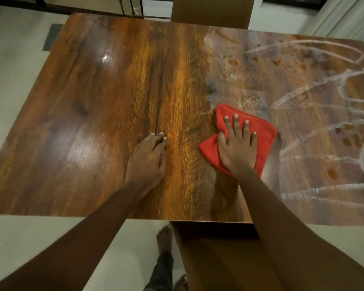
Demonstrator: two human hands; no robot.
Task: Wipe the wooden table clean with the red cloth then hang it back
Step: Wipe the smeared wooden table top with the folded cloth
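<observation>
The wooden table (pixel 97 106) fills most of the view. Its left half is glossy and dark; its right half carries whitish smears and streaks (pixel 315 97) with orange-brown spots. A folded red cloth (pixel 265 133) lies on the table right of centre, at the edge of the smeared area. My right hand (pixel 237 148) presses flat on the cloth with fingers spread and straight. My left hand (pixel 149 156) rests on the bare wood to the left of the cloth, fingers extended with the tips touching the surface.
A brown chair back (pixel 210 11) stands at the far side of the table, and another brown chair (pixel 219 255) sits at the near edge below my right arm. A dark metal frame (pixel 132 6) stands behind the table. My bare feet (pixel 164 238) are on the pale floor.
</observation>
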